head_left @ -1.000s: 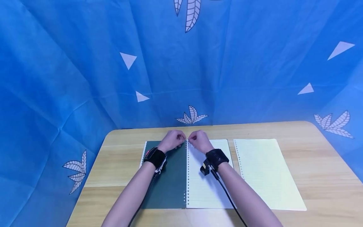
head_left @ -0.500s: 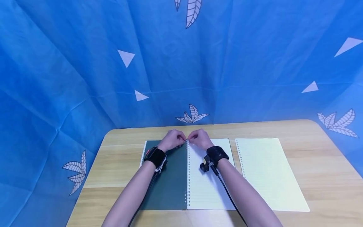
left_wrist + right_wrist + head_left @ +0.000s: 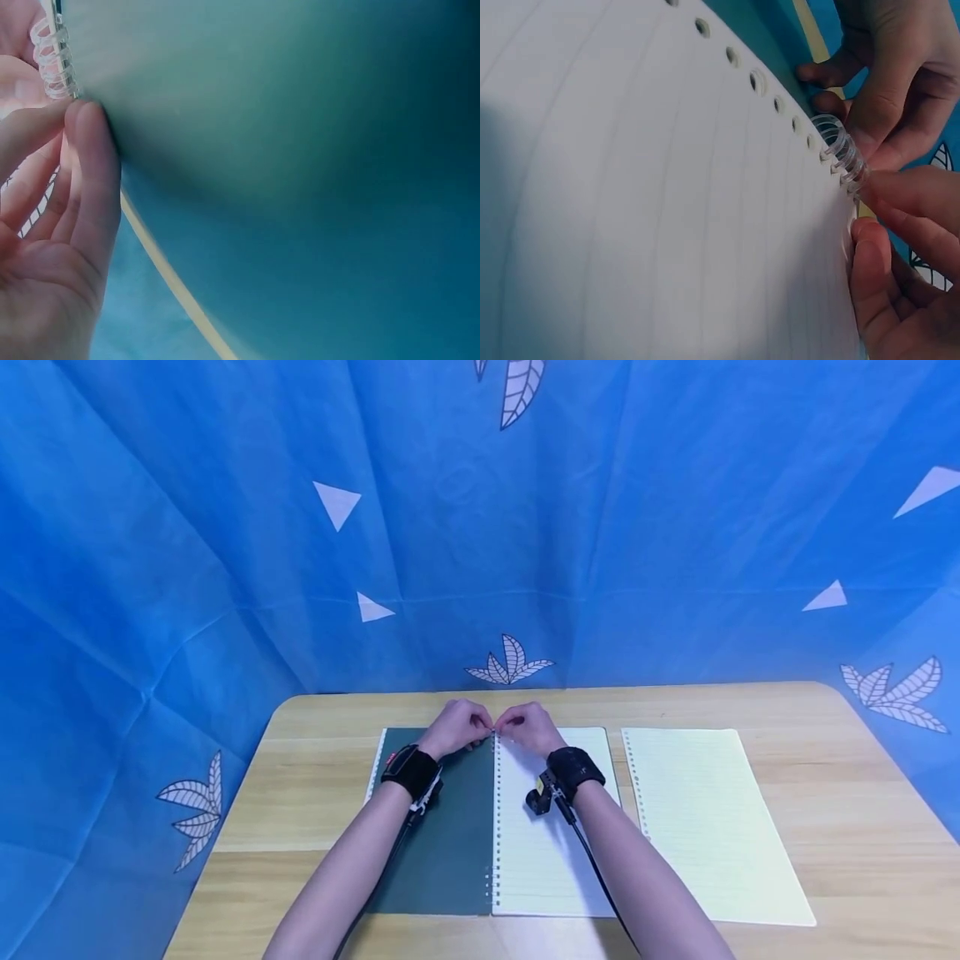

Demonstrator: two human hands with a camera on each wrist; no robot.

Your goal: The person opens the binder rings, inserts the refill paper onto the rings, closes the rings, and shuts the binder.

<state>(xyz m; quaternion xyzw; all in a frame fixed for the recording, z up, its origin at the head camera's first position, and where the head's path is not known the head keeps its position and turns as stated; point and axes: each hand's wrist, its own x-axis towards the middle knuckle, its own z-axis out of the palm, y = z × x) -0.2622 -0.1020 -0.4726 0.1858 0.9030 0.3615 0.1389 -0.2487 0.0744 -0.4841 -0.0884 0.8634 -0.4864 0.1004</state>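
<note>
Clear plastic ring binding (image 3: 840, 154) of the open green-covered notebook (image 3: 442, 827) sits mid-table (image 3: 300, 777), pinched at its far end by left hand (image 3: 456, 727) and right hand (image 3: 525, 727). Looks springy and snappable, so I'd grip close to the rings, not the floppy lined paper (image 3: 630, 187).

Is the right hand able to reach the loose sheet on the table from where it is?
Probably yes: the loose sheet lies flat just beside the right hand, with nothing between them.
</note>
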